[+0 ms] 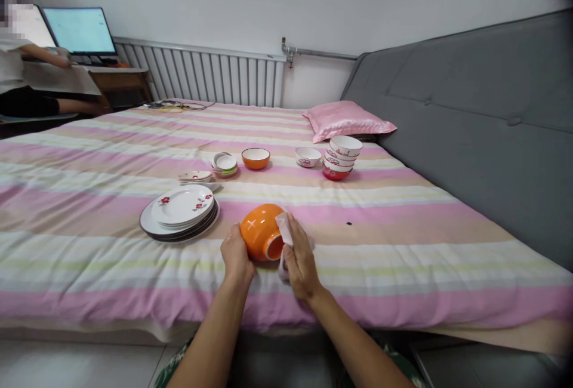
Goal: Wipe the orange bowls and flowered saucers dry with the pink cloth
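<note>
Orange bowl [262, 227], center near side of a striped bed [394, 274], tipped w/ its foot facing R & near; can't tell if it touches the sheet. L hand [237, 253] is clamped on its L side, some fingertips hidden behind. R hand [302, 259], fingers close together, thumb apart, presses a white cloth [283, 228] (poss. tissue) to the bowl's R side, by the foot. Looks like wiping. To do it well: keep L grip firm, as glaze is prob. slick; keep cloth flat btwn fingers & bowl; work around the foot ring, turning the bowl in small steps, low over the bed. Plate stack [183, 204] sits just L, so mind that side. Farther: a 2nd orange-sided bowl [256, 163], center; bowl stack [340, 164], R.
</note>
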Tool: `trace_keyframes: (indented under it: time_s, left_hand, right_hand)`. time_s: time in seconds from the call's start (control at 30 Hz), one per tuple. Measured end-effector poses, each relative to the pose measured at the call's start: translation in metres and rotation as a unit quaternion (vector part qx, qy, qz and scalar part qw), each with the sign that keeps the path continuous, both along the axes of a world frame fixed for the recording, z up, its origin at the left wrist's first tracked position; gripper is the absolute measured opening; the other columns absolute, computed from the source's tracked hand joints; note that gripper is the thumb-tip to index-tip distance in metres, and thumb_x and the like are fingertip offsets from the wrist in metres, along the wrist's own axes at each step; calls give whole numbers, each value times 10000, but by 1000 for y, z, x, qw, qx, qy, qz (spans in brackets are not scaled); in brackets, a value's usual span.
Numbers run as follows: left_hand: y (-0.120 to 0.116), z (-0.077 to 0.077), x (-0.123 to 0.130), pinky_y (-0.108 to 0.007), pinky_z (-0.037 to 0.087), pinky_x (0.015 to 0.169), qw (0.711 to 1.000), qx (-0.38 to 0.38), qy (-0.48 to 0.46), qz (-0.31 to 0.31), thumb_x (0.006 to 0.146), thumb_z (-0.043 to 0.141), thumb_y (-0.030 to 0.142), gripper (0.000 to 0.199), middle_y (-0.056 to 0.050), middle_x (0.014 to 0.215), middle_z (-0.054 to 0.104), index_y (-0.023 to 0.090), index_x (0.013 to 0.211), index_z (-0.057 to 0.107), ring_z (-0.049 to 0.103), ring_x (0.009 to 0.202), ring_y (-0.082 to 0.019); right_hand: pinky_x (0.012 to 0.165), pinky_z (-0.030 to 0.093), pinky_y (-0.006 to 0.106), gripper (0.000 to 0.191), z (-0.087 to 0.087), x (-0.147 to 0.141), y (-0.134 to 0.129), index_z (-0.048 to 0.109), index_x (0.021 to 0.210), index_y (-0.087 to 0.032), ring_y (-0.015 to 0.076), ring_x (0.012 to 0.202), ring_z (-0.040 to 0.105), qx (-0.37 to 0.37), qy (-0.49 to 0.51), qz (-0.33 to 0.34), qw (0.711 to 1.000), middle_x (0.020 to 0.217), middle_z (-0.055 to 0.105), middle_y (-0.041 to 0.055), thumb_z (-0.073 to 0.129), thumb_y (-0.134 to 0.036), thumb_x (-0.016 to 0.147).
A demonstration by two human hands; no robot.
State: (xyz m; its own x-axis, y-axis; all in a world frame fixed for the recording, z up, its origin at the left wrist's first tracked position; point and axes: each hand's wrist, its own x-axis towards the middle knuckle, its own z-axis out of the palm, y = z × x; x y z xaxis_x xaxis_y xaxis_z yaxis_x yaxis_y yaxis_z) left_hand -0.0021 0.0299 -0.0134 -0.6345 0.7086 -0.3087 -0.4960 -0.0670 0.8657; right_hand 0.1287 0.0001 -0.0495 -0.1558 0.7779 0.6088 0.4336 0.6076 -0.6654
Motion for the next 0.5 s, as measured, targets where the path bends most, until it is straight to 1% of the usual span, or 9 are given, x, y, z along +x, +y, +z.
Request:
trace_keyframes:
  time_s: [0.13,0.27,0.37,0.43,0.5]
  left_hand:
    - [-1,0,0,-244,368,502,1000,1,7,-10,620,600,324,180,48,567,510,152,648,555,454,529,-103]
    - [-2,2,1,-252,375,494,1000,-1,5,-20,621,596,319,175,40,561,523,149,647,563,465,520,-112]
    - [-3,6,2,-251,383,495,1000,-2,-4,-18,622,602,315,172,41,558,521,150,648,559,462,515,-109]
    - [-3,7,3,-249,395,508,1000,-3,-11,-12,623,604,305,164,40,571,527,150,656,560,466,525,-106]
    - [-1,6,2,-254,412,530,1000,-8,-18,-6,627,599,292,151,38,590,533,150,670,567,478,541,-108]
  right_hand:
    - [1148,228,529,458,4,-1,-2,394,1414,-310,262,1453,148,66,-83,7,994,1580,179,-2,351,-279,958]
    - [1132,259,530,437,7,-2,-4,454,1377,-312,273,1448,159,93,-110,2,990,1570,216,5,392,-273,946]
    - [1140,252,525,420,8,-3,-5,480,1358,-300,257,1440,194,75,-85,-2,994,1552,269,12,372,-273,953]
    - [1148,248,514,416,8,-2,-4,486,1353,-288,238,1429,237,43,-43,-11,998,1534,311,18,345,-273,962]
    - [1142,275,496,429,7,-2,-2,449,1380,-272,220,1404,304,6,11,-20,1000,1503,372,37,323,-278,970]
